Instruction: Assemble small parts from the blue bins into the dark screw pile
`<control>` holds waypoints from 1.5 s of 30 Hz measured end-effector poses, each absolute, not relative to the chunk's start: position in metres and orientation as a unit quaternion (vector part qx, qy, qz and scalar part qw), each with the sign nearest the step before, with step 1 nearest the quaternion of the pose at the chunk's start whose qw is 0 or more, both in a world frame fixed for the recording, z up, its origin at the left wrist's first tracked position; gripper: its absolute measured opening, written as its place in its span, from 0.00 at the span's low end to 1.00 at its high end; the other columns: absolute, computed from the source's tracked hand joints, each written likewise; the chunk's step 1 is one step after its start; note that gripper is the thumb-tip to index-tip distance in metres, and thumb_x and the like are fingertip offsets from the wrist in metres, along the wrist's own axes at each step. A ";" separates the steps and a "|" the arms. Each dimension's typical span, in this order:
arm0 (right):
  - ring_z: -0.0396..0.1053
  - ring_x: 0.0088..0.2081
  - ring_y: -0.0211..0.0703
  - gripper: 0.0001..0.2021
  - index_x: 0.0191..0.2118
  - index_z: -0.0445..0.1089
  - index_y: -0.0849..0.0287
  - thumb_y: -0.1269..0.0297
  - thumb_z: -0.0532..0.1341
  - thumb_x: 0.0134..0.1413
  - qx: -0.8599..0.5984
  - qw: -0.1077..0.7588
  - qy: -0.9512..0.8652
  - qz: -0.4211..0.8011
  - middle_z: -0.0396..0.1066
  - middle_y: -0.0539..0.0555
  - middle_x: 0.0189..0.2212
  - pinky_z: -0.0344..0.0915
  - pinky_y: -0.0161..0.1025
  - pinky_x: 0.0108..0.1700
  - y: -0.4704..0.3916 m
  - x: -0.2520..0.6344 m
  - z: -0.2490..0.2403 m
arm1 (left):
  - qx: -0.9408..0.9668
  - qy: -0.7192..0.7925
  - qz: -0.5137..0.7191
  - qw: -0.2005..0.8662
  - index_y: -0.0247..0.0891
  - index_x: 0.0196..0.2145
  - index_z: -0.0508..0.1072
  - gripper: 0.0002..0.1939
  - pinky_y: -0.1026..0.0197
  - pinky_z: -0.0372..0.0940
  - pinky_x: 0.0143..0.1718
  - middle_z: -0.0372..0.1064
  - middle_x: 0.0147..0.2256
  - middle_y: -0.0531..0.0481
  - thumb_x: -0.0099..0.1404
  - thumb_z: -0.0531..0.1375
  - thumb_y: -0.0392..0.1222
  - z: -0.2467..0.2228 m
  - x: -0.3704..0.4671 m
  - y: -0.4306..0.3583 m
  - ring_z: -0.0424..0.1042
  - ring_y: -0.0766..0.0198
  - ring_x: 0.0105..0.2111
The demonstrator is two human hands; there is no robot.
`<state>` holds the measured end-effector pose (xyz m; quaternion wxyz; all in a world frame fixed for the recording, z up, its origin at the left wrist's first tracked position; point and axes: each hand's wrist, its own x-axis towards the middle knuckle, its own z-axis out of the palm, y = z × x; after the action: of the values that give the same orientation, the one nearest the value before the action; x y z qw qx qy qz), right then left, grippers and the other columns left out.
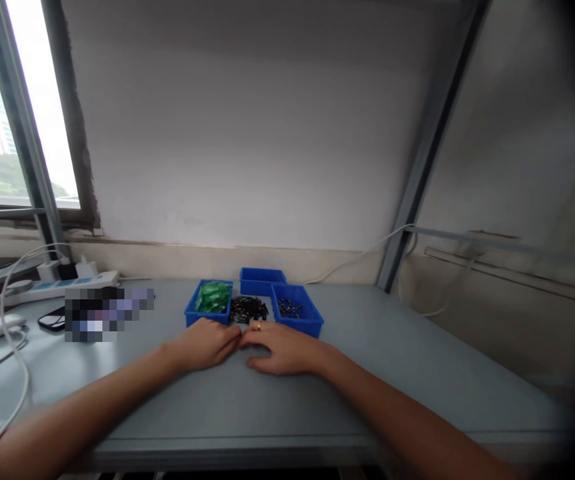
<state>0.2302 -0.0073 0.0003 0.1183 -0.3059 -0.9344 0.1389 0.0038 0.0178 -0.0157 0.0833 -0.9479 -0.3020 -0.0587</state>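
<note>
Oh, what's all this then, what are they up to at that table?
Someone is working with bare hands at a grey table. The left hand and right hand meet just in front of a loose pile of small dark parts; whether either holds one is too small to tell. The left bin holds green pieces, the right bin a few small parts. A third blue bin stands behind the pile.
</note>
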 end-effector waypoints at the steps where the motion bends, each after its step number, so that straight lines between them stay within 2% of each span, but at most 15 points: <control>1: 0.69 0.52 0.50 0.15 0.52 0.74 0.58 0.64 0.64 0.60 -0.301 0.119 -0.936 0.138 0.71 0.59 0.51 0.63 0.45 0.56 -0.008 0.230 0.000 | -0.947 -0.305 -0.059 0.086 0.37 0.39 0.71 0.12 0.61 0.62 0.27 0.75 0.29 0.47 0.75 0.50 0.39 -0.016 0.004 0.018 0.75 0.56 0.28; 4: 0.70 0.51 0.49 0.14 0.51 0.75 0.58 0.64 0.64 0.60 -0.295 0.120 -0.941 0.115 0.72 0.59 0.50 0.64 0.45 0.56 -0.009 0.229 0.000 | -0.946 -0.307 -0.061 0.085 0.37 0.38 0.71 0.13 0.61 0.62 0.27 0.75 0.30 0.47 0.76 0.49 0.40 -0.015 0.004 0.018 0.75 0.57 0.28; 8: 0.72 0.45 0.48 0.10 0.46 0.76 0.61 0.68 0.62 0.61 -0.285 0.150 -0.945 0.057 0.75 0.59 0.42 0.68 0.44 0.50 -0.010 0.228 0.004 | -0.946 -0.310 -0.063 0.076 0.38 0.38 0.70 0.12 0.61 0.63 0.29 0.75 0.30 0.48 0.75 0.49 0.41 -0.014 0.004 0.018 0.75 0.58 0.28; 12: 0.73 0.43 0.47 0.09 0.45 0.75 0.61 0.69 0.59 0.63 -0.253 0.264 -0.931 -0.014 0.75 0.58 0.40 0.69 0.42 0.47 -0.011 0.233 0.011 | -0.947 -0.307 -0.066 0.063 0.38 0.38 0.70 0.12 0.61 0.63 0.29 0.75 0.31 0.47 0.75 0.50 0.43 -0.014 0.004 0.018 0.75 0.58 0.29; 16: 0.72 0.45 0.47 0.13 0.46 0.73 0.58 0.72 0.52 0.66 -0.220 0.392 -0.888 -0.101 0.76 0.57 0.40 0.70 0.44 0.47 -0.005 0.247 0.020 | -0.953 -0.291 -0.073 0.044 0.38 0.35 0.70 0.12 0.61 0.63 0.30 0.74 0.30 0.48 0.75 0.51 0.42 -0.013 0.004 0.017 0.74 0.59 0.29; 20: 0.73 0.45 0.48 0.13 0.48 0.73 0.56 0.69 0.52 0.68 -0.304 0.468 -0.821 -0.121 0.76 0.57 0.42 0.69 0.47 0.49 0.008 0.263 0.026 | -0.955 -0.287 -0.061 0.046 0.38 0.35 0.70 0.11 0.61 0.62 0.30 0.74 0.30 0.49 0.75 0.52 0.40 -0.011 0.004 0.016 0.74 0.58 0.30; 27: 0.72 0.46 0.49 0.12 0.45 0.74 0.58 0.70 0.54 0.65 -0.483 0.360 -0.795 -0.075 0.77 0.58 0.42 0.66 0.45 0.51 0.031 0.279 0.019 | -0.958 -0.279 -0.054 0.046 0.39 0.34 0.69 0.11 0.61 0.62 0.30 0.74 0.31 0.49 0.74 0.52 0.39 -0.010 0.004 0.015 0.74 0.59 0.31; 32: 0.73 0.44 0.49 0.13 0.44 0.77 0.60 0.72 0.54 0.64 -0.562 0.218 -0.798 -0.033 0.78 0.59 0.42 0.65 0.41 0.47 0.041 0.284 0.010 | -0.958 -0.276 -0.055 0.049 0.39 0.34 0.69 0.11 0.61 0.62 0.30 0.74 0.30 0.50 0.74 0.53 0.39 -0.010 0.004 0.015 0.74 0.59 0.30; 34: 0.74 0.43 0.49 0.13 0.43 0.77 0.59 0.71 0.54 0.65 -0.575 0.186 -0.797 -0.010 0.78 0.58 0.42 0.65 0.40 0.44 0.043 0.285 0.008 | -0.958 -0.275 -0.059 0.049 0.39 0.33 0.69 0.11 0.61 0.63 0.30 0.73 0.30 0.50 0.74 0.53 0.40 -0.010 0.004 0.016 0.74 0.59 0.30; 40: 0.75 0.43 0.49 0.13 0.44 0.77 0.58 0.67 0.54 0.66 -0.574 0.177 -0.800 0.002 0.79 0.57 0.43 0.64 0.39 0.43 0.040 0.285 0.009 | -0.959 -0.273 -0.057 0.054 0.39 0.33 0.69 0.12 0.61 0.61 0.29 0.74 0.30 0.50 0.75 0.53 0.40 -0.010 0.003 0.015 0.74 0.59 0.30; 45: 0.74 0.44 0.50 0.11 0.46 0.75 0.59 0.69 0.56 0.64 -0.560 0.240 -0.793 -0.019 0.78 0.59 0.43 0.66 0.42 0.46 0.032 0.276 0.014 | -0.958 -0.276 -0.050 0.055 0.39 0.33 0.70 0.11 0.61 0.61 0.29 0.75 0.31 0.49 0.74 0.53 0.40 -0.010 0.004 0.015 0.74 0.59 0.30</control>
<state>0.2757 0.0316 0.0144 0.2399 -0.5603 -0.7926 -0.0194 0.0039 0.0147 -0.0100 0.0548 -0.9584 -0.2756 -0.0497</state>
